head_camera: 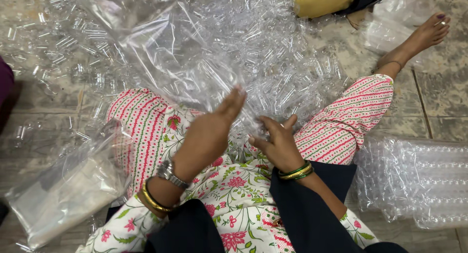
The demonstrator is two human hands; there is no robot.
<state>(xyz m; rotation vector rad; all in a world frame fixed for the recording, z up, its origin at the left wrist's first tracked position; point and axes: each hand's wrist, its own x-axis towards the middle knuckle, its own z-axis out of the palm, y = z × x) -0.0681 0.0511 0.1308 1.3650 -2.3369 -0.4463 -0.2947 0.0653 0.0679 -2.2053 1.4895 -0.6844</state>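
Head view: a person sits on the floor sorting small clear plastic tubes.
The left hand is open against a clear plastic bag; the right hand pinches tubes in the lap. The slippery tubes could roll away.

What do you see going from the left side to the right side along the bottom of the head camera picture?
Clear plastic bag on the floor → left hand with a wristwatch and gold bangle → right hand with green and gold bangles → packed bag of clear plastic tubes.
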